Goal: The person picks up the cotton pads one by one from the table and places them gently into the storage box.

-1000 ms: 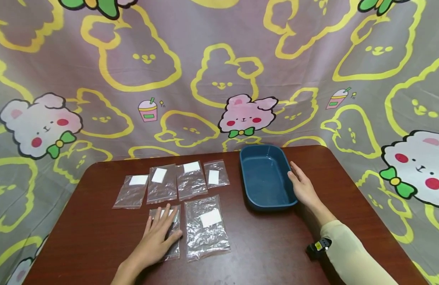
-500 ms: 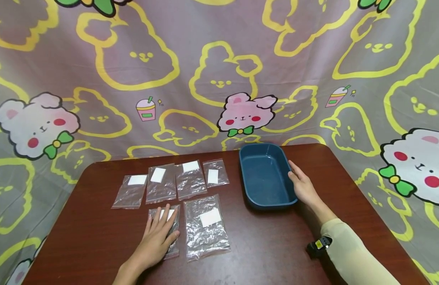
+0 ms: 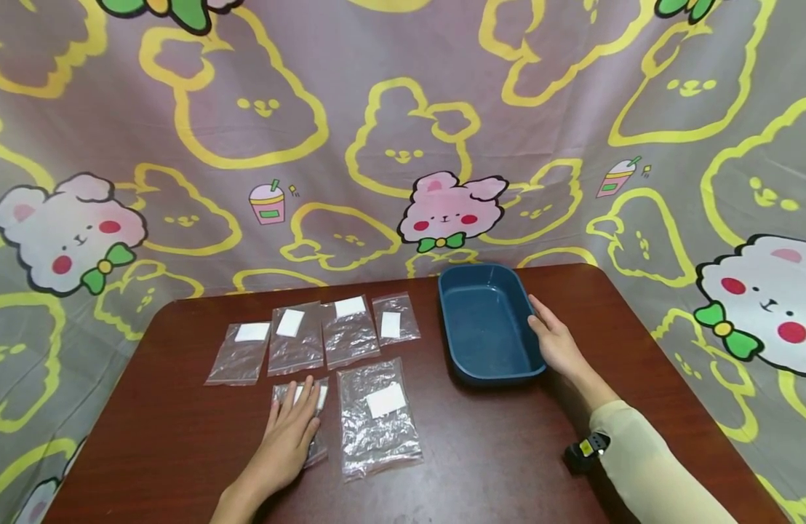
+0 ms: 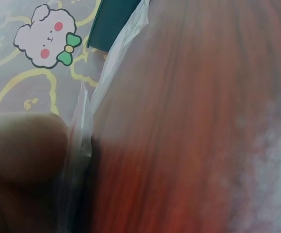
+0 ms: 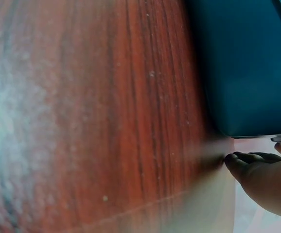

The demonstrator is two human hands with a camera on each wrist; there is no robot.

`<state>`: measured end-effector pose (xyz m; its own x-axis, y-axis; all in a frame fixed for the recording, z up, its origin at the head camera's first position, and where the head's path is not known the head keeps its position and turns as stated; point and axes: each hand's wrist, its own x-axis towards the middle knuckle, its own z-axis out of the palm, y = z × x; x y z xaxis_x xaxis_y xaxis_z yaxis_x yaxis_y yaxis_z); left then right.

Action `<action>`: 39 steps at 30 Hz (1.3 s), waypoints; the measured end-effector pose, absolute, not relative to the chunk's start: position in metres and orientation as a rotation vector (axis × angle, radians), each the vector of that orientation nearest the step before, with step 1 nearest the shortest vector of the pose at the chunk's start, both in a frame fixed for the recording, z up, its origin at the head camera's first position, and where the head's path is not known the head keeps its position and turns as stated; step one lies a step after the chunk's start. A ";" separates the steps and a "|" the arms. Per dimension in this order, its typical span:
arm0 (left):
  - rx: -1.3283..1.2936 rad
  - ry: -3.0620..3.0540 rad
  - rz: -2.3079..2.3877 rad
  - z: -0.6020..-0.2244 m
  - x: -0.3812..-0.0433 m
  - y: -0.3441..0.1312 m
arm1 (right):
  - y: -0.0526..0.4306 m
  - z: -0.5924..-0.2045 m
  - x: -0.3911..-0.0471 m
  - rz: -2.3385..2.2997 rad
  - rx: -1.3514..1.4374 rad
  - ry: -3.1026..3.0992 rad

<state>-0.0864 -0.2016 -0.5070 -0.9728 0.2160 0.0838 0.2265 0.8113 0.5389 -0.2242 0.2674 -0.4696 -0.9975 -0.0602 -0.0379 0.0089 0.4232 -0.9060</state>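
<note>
My left hand (image 3: 286,437) lies with fingers extended on a clear zip bag (image 3: 319,445) bearing a white label, covering most of it. In the left wrist view, a finger (image 4: 24,148) is close to the bag's raised plastic edge (image 4: 84,126). A larger zip bag (image 3: 377,444) with a white label lies just right of that hand. At the right stands a deep blue rectangular tray (image 3: 497,375). My right hand (image 3: 560,349) rests along its right side, fingers extended and thumb at the rim. The right wrist view shows those fingers (image 5: 257,170) beside the tray wall (image 5: 252,87).
Several smaller labelled zip bags, among them one at the left end (image 3: 239,364) and one nearest the tray (image 3: 406,320), form a back row on the brown table (image 3: 481,451). A patterned curtain (image 3: 350,167) hangs behind and around it. A black device (image 3: 581,455) sits by the right cuff.
My left thumb has drawn in toward the fingers, uncovering more of the bag's right side. The right hand and the tray stay as they were; the head view shifts slightly.
</note>
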 end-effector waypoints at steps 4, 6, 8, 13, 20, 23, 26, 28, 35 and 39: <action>-0.362 -2.946 -0.887 -0.507 -0.085 -0.201 | 0.268 -0.470 -0.224 -1.633 -0.045 2.605; -0.363 -2.931 -0.895 -0.507 -0.085 -0.200 | 0.268 -0.470 -0.224 -1.630 -0.048 2.608; -0.359 -2.920 -0.904 -0.507 -0.084 -0.200 | 0.268 -0.470 -0.223 -1.631 -0.050 2.608; -0.345 -2.899 -0.911 -0.507 -0.085 -0.201 | 0.268 -0.470 -0.223 -1.638 -0.048 2.601; -0.347 -2.884 -0.862 -0.493 -0.087 -0.199 | 0.268 -0.470 -0.223 -1.648 -0.043 2.588; -0.346 -2.871 -0.812 -0.486 -0.088 -0.199 | 0.268 -0.470 -0.223 -1.637 -0.042 2.588; -0.348 -2.860 -0.777 -0.478 -0.090 -0.200 | 0.268 -0.470 -0.223 -1.635 -0.042 2.585; -0.359 -2.854 -0.763 -0.472 -0.091 -0.201 | 0.268 -0.470 -0.224 -1.634 -0.040 2.584; -0.345 -2.806 -0.742 -0.443 -0.101 -0.210 | 0.268 -0.471 -0.224 -1.644 -0.018 2.572; -0.340 -2.785 -0.736 -0.428 -0.108 -0.215 | 0.269 -0.471 -0.224 -1.637 -0.023 2.574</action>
